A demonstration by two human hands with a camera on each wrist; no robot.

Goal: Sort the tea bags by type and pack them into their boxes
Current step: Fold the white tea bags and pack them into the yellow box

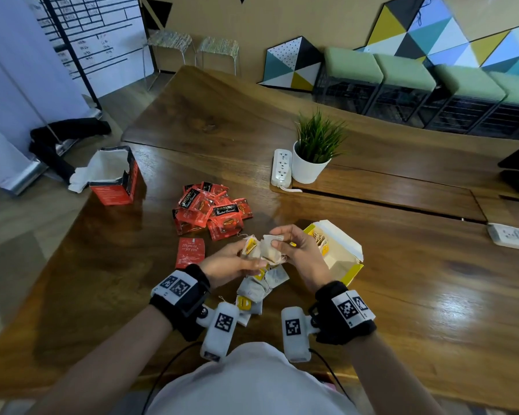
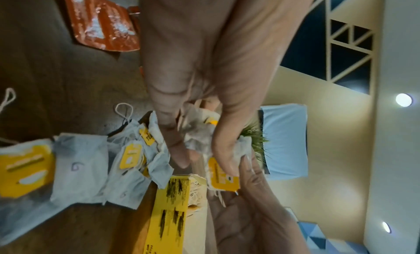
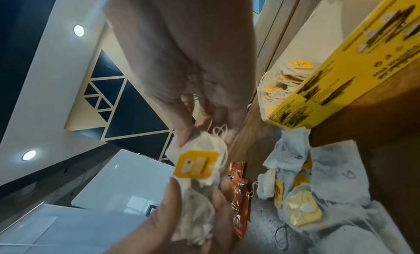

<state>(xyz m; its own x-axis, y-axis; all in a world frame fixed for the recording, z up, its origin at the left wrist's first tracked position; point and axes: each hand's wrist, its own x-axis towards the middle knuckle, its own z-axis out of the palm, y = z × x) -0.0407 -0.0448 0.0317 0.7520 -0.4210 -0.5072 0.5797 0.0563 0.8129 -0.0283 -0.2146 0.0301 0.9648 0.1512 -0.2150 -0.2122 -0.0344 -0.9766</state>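
Observation:
Both hands hold one bunch of white tea bags (image 1: 268,250) with yellow tags just above the table. My left hand (image 1: 246,259) grips the bunch from the left, its thumb on a yellow tag (image 2: 223,175). My right hand (image 1: 282,242) pinches the same tea bags (image 3: 197,166) from the right. The open yellow box (image 1: 354,272) stands just right of my right hand, with tagged bags inside (image 3: 288,78). More loose white tea bags (image 1: 258,292) lie under my hands. A pile of red sachets (image 1: 213,211) lies further back. The open red box (image 1: 114,194) stands at the far left.
One red sachet (image 1: 191,252) lies alone left of my left hand. A potted plant (image 1: 312,157) and a power strip (image 1: 281,167) sit behind the pile. Another power strip (image 1: 513,236) lies at the right edge. The table's left edge runs beside the red box.

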